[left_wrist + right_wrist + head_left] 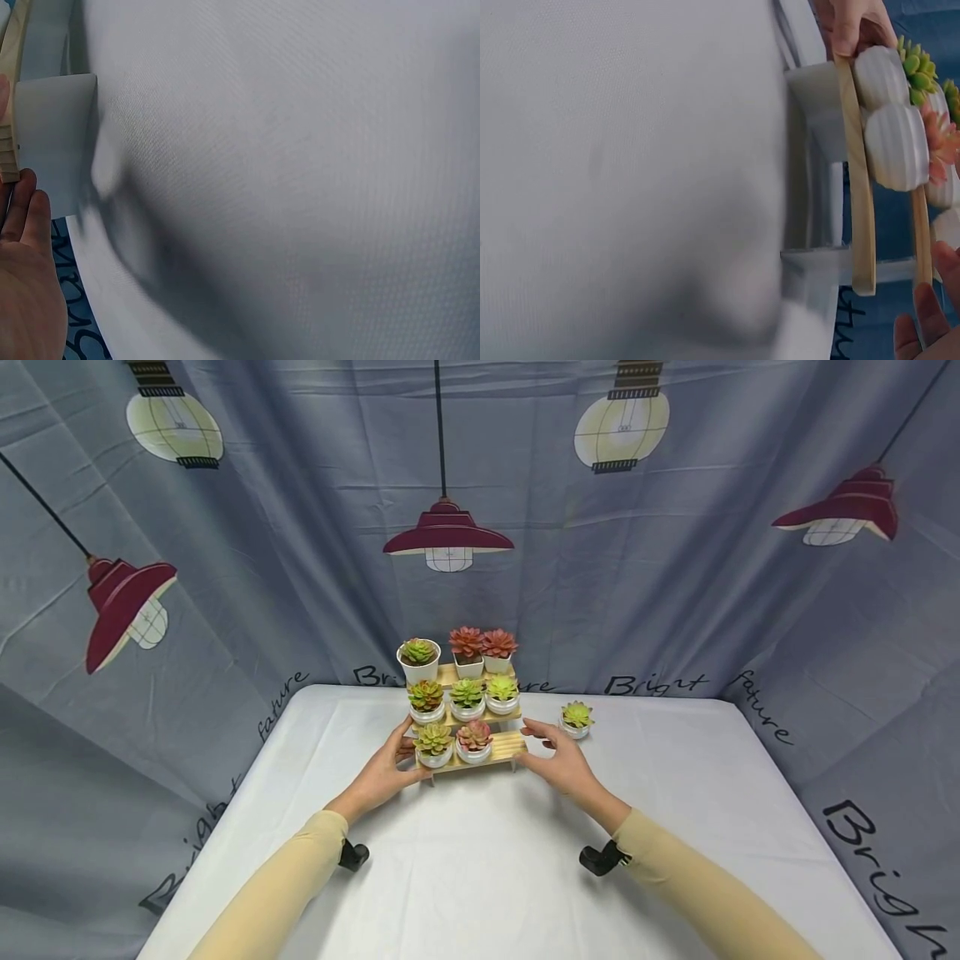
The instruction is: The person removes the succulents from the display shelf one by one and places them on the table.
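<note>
A tiered stand with wooden slats (pixel 510 744) and white side supports (pixel 56 142) holds white pots of succulents on three levels. On the lowest level, a green one (pixel 433 740) and a pink one (pixel 474 737) sit left and centre; its right end is bare. My left hand (pixel 384 774) grips the stand's left end, thumb at the front edge of the bottom shelf (pixel 859 195). At the right end is my right hand (pixel 567 770), fingers spread and relaxed, holding nothing; whether it touches the slats, I cannot tell.
A green succulent in a white pot (pixel 576 720) stands on the white table (pixel 465 877), right of the stand and just beyond my right hand. A grey curtain (pixel 315 527) printed with lamps hangs behind the table and at both sides.
</note>
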The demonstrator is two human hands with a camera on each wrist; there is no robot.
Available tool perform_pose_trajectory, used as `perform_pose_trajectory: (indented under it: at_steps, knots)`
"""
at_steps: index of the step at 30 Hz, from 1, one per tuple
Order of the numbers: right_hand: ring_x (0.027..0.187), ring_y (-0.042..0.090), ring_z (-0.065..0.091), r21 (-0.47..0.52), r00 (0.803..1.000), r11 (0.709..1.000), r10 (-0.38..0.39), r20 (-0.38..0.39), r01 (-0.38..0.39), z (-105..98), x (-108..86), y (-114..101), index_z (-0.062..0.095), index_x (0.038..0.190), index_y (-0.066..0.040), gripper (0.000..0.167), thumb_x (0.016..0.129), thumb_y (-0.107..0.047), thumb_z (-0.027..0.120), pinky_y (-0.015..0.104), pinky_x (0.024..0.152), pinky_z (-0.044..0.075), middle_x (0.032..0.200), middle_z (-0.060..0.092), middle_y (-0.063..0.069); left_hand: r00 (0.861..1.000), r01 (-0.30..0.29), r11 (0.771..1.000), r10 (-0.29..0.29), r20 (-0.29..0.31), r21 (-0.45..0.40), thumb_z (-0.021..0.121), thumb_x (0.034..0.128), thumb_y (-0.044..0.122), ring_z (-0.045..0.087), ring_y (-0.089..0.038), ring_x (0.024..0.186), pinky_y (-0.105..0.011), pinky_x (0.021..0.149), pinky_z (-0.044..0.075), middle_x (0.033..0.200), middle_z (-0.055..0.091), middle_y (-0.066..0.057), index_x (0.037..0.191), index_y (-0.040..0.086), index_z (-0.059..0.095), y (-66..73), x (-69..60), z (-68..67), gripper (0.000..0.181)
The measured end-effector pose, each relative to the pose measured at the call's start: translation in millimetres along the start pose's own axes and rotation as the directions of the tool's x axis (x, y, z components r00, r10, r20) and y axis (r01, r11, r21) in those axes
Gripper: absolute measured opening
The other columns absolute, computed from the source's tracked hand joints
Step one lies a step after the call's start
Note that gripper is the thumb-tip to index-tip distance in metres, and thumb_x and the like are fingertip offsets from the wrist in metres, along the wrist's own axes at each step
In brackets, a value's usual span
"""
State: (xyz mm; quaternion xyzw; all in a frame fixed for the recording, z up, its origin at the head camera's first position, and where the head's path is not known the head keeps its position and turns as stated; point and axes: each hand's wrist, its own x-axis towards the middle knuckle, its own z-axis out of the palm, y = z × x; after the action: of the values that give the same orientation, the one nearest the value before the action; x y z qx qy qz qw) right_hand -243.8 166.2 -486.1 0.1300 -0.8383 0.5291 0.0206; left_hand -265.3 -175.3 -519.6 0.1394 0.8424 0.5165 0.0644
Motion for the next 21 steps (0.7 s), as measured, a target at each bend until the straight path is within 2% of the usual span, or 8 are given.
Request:
perform_pose_trajectory:
  at_steps: [8,14,21]
  knots:
    - [0.137,0.028,0.04,-0.035,0.998,0.998,0.055,0.003,-0.055,22,4.3,-2,0.056,0.148,-0.014,0.069,0.087,-0.029,0.085,0.057,0.114,0.032,0.136,0.062,0.003,1.0,-0.02,1.0,0.02,-0.001,0.019,0.087,0.0857,0.023,0.051,-0.034,0.133,-0.054,0.117,0.033,0.132,0.057,-0.009,0.166,0.023,0.011,-0.9,2.1,0.9,0.111]
    - [0.133,0.024,0.041,-0.1,0.999,0.994,0.039,-0.006,-0.04,38,8.6,-3,0.059,0.146,-0.018,0.071,0.083,-0.037,0.087,0.052,0.11,0.037,0.135,0.061,-0.002,1.0,-0.003,1.0,0.003,0.005,0.009,0.086,0.0869,0.022,0.05,-0.034,0.135,-0.052,0.117,0.033,0.134,0.056,-0.01,0.166,0.025,0.009,-0.3,1.1,1.0,0.111]
    - [0.13,0.025,0.042,-0.164,0.999,0.986,0.005,-0.042,-0.012,49,11.6,0,0.062,0.142,-0.017,0.07,0.081,-0.038,0.088,0.053,0.107,0.038,0.136,0.061,0.001,1.0,0.01,1.0,-0.01,0.012,0.009,0.085,0.0877,0.022,0.05,-0.033,0.134,-0.051,0.117,0.033,0.136,0.055,-0.01,0.166,0.025,0.007,1.0,0.2,1.3,0.111]
